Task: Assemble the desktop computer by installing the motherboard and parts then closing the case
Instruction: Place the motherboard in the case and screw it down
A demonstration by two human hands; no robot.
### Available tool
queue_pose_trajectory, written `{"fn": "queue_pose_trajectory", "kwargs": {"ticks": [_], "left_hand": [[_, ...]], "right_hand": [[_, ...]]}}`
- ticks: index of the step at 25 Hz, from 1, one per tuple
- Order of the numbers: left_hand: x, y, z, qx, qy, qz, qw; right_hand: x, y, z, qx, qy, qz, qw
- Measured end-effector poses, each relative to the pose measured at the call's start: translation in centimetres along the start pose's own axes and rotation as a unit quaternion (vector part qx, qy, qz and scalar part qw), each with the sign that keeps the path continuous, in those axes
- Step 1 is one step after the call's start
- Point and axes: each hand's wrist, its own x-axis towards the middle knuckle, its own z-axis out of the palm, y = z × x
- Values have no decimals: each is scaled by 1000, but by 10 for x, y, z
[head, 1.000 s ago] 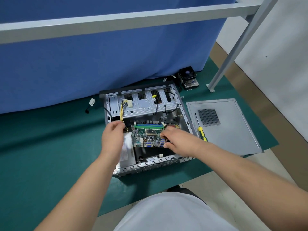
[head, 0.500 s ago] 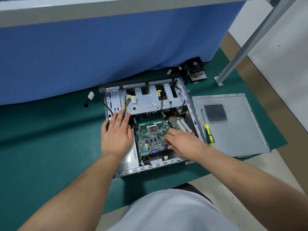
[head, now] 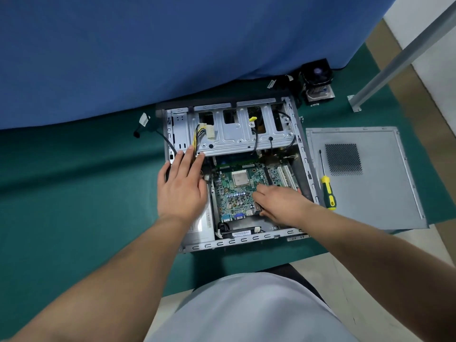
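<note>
An open grey computer case (head: 306,169) lies on its side on a green mat. Inside it sits the green motherboard (head: 234,193) with a square CPU socket at its middle. My left hand (head: 181,186) lies flat with straight fingers over the power supply (head: 199,225) and the yellow and black cables (head: 196,137) at the case's left. My right hand (head: 278,202) grips the motherboard's right front edge, fingers curled onto the board. The case's side panel (head: 375,193) lies flat to the right of the case.
A yellow and black screwdriver (head: 327,188) lies on the side panel's left edge. A CPU cooler with a fan (head: 317,81) stands behind the case. A blue cloth (head: 172,50) hangs along the back. A metal frame leg (head: 394,60) rises at the right.
The motherboard has gone deeper into the case and lies flatter. My left hand opened and spread flat at the case's left. The camera has moved closer and tipped down.
</note>
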Motion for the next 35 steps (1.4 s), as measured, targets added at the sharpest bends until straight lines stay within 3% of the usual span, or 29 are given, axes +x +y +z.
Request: {"fn": "queue_pose_trajectory", "kwargs": {"ticks": [11,17,22,30,32,35], "left_hand": [[1,-1,8,20,18,1,1000],[2,0,5,18,21,-1,1000],[2,0,3,23,19,-3,1000],[1,1,4,25,17,-7,1000],[1,2,3,25,16,-6,1000],[1,2,2,21,20,-8,1000]], "right_hand": [[31,14,29,-18,-65,-67,995],[31,13,41,-79,-109,-147,980],[36,9,44,-72,-154,-155,973],[24,10,44,108,-227,-50,967],[19,11,41,149,-197,7,969],[29,18,31,165,-77,203,962]]}}
